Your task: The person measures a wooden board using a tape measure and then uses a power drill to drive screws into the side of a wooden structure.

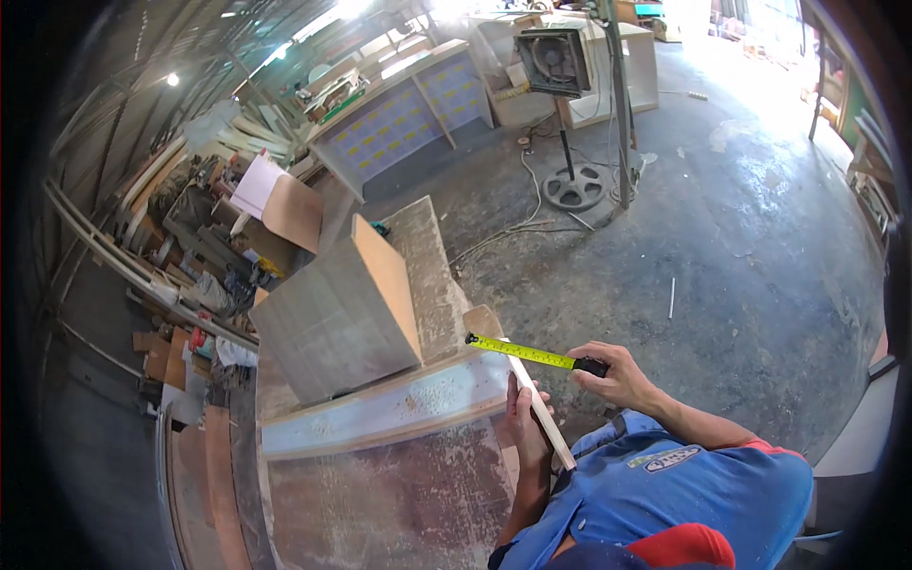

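Note:
My right hand (616,372) is closed around the black case of a tape measure (591,367). Its yellow blade (532,353) is pulled out to the left and passes over the upper end of a narrow pale wooden strip (543,412). The hooked tip hangs beyond the strip, above the bench's right side. Lower down, my left hand (525,407) grips the strip, which slants from the blade toward my body. Part of the left hand's fingers lies behind the strip. Left of it, a long white board with wooden edges (408,404) rests on the worn workbench (380,503).
A grey box-like wooden piece (332,318) stands on the bench behind the white board. Farther off are a fan on a round-based stand (575,188), loose cables and a large open cabinet (399,119). Wood scraps (180,366) pile up at the left. A thin white stick (672,297) lies on the floor.

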A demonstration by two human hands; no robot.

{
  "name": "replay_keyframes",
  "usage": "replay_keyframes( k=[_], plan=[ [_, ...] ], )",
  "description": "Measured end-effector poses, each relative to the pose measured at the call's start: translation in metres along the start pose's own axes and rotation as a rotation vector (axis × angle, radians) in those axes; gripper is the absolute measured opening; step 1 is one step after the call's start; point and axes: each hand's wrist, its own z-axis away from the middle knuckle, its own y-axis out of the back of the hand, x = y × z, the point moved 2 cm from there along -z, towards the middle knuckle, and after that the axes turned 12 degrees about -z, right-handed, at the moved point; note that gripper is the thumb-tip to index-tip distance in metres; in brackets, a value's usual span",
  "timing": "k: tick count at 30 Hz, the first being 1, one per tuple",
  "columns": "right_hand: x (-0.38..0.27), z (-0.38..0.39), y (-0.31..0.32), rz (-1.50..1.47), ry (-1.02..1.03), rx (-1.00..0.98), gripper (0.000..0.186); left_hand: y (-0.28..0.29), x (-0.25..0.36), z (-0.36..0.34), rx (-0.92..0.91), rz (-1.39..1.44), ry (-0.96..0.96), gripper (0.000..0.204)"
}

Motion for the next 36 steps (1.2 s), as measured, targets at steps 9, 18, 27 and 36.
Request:
replay_keyframes(
  k=[9, 18, 27, 36],
  plan=[
    [0.024, 0.018, 0.191, 0.062, 0.047, 0.309, 0.030, -0.179, -0.042, -0.053, -0.411, -0.087, 0.130, 0.058],
    [0.062, 0.028, 0.425, 0.266, -0.124, 0.598, 0.033, -0.360, -0.103, -0.114, -0.462, -0.334, 0.380, 0.061],
    [0.101, -0.029, 0.545, 0.256, -0.163, 0.681, 0.035, -0.456, -0.131, -0.193, -0.435, -0.332, 0.453, 0.044],
    [0.396, 0.004, 0.638, 0.768, -1.034, 0.370, 0.033, -0.604, -0.149, -0.366, -0.564, -0.353, 0.480, 0.049]
  ],
)
